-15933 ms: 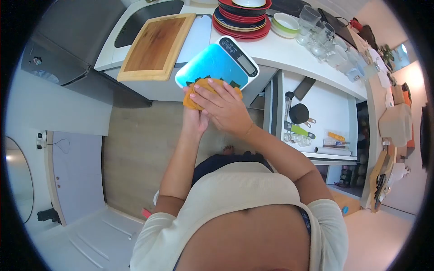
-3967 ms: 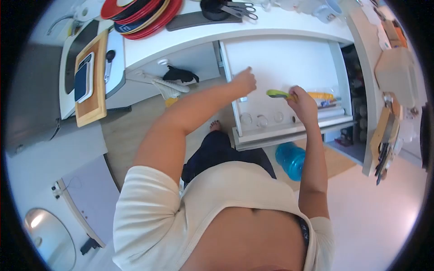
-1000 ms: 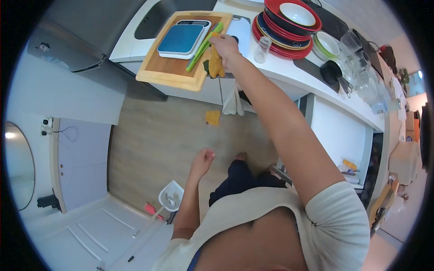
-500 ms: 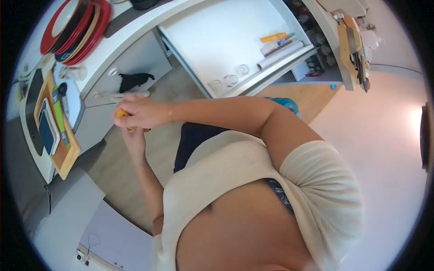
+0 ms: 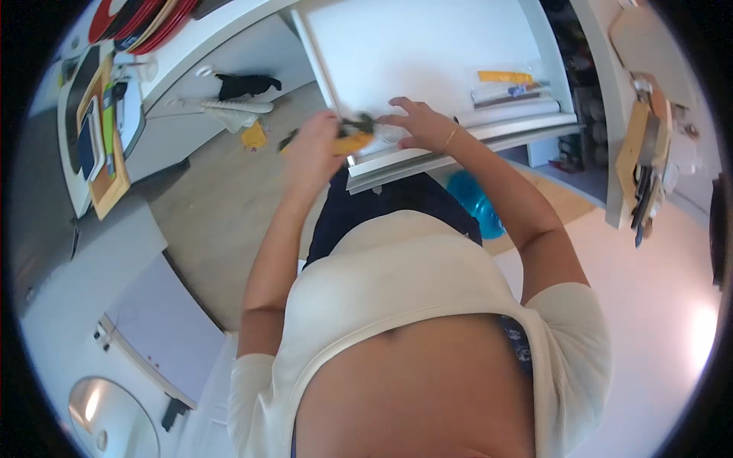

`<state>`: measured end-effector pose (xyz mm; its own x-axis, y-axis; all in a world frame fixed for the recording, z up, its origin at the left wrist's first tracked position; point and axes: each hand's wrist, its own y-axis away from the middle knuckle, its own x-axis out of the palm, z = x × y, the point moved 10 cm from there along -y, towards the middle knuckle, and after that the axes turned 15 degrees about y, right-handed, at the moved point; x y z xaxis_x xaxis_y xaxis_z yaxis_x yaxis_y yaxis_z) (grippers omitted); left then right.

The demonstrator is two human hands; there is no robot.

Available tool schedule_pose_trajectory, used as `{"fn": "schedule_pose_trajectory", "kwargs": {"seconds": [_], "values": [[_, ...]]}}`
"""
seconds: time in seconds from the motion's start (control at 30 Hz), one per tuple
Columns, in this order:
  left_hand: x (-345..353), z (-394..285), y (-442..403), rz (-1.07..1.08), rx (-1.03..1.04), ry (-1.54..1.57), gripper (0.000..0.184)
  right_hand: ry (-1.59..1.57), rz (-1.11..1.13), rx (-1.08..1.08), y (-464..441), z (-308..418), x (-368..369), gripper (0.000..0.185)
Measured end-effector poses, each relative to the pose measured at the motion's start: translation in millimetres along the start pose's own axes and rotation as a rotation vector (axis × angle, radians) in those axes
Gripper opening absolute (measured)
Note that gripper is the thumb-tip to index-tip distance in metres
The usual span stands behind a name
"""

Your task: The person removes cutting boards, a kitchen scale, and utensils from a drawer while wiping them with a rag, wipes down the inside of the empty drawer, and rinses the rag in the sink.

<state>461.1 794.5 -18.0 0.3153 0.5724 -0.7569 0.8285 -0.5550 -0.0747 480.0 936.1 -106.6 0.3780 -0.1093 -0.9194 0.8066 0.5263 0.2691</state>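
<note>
My left hand, smeared by motion, is closed on a yellow and dark-green item just in front of the pulled-out drawer. The item's kind is too blurred to tell. My right hand reaches over the drawer's front corner, fingers spread. Beside its fingertips is a small clear round object, partly hidden by the hand. Further right in the drawer lie a yellow packet, some thin pen-like items and a pale roll.
A black cloth and a yellow cloth hang by the cabinet on the left. Plates are stacked on the counter, near a wooden tray. A blue translucent container stands under the drawer. Knives and boards are at right.
Both hands were together at the left around the yellow item. The right hand has let go and moved right over the drawer; the left has carried the item toward it. The view has shifted.
</note>
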Motion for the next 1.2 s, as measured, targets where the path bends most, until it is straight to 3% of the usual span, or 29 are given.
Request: {"fn": "schedule_pose_trajectory", "kwargs": {"seconds": [0.07,0.13,0.23,0.37,0.43,0.5,0.6,0.67,0.77,0.87,0.97,1.1,1.2], "values": [[24.5,-13.0,-12.2,0.060,0.065,-0.035,0.050,0.047,-0.023,-0.013,-6.0,2.3,-0.2,0.058],[53.6,-20.7,-16.9,0.175,0.116,-0.093,0.031,0.040,0.047,0.003,-7.2,2.5,1.4,0.054],[79.3,-9.5,-20.8,0.273,0.038,-0.207,0.019,0.015,0.026,0.002,-2.0,-0.5,-8.3,0.048],[93.7,-4.3,-26.1,0.337,0.033,-0.276,0.016,-0.050,-0.031,0.018,-6.4,-9.4,-19.9,0.047],[87.3,-6.5,-30.5,0.341,0.032,-0.289,0.016,-0.097,0.037,0.139,-5.7,-23.1,-21.9,0.047],[77.1,2.8,-34.3,0.316,-0.072,-0.084,0.021,-0.147,0.008,0.148,-4.1,-28.7,-26.3,0.048],[38.7,14.3,-41.2,0.230,-0.240,0.123,0.032,-0.203,-0.180,0.120,-9.1,-40.5,-43.9,0.050],[-19.8,30.8,-43.6,-0.043,-0.345,0.198,0.036,-0.568,-0.034,0.425,-10.8,-58.4,-65.6,0.049],[-137.8,72.7,-43.5,-0.328,-0.431,0.204,0.035,-0.556,-0.211,0.281,-55.8,-39.2,-143.6,0.049],[-238.8,89.4,-65.5,-0.317,-0.348,-0.253,0.038,-0.392,-0.241,0.058,-129.2,20.8,-220.1,0.048],[-275.3,129.6,-89.9,-0.232,-0.439,-0.339,0.036,-0.180,-0.310,-0.120,-210.0,72.4,-256.3,0.050],[-287.6,174.5,-105.8,-0.160,-0.561,-0.398,0.029,-0.133,-0.130,-0.016,-290.5,91.8,-249.8,0.053],[-287.5,190.7,-114.2,-0.159,-0.486,-0.398,0.032,-0.077,-0.067,0.048,-318.3,99.7,-244.9,0.055]]}}
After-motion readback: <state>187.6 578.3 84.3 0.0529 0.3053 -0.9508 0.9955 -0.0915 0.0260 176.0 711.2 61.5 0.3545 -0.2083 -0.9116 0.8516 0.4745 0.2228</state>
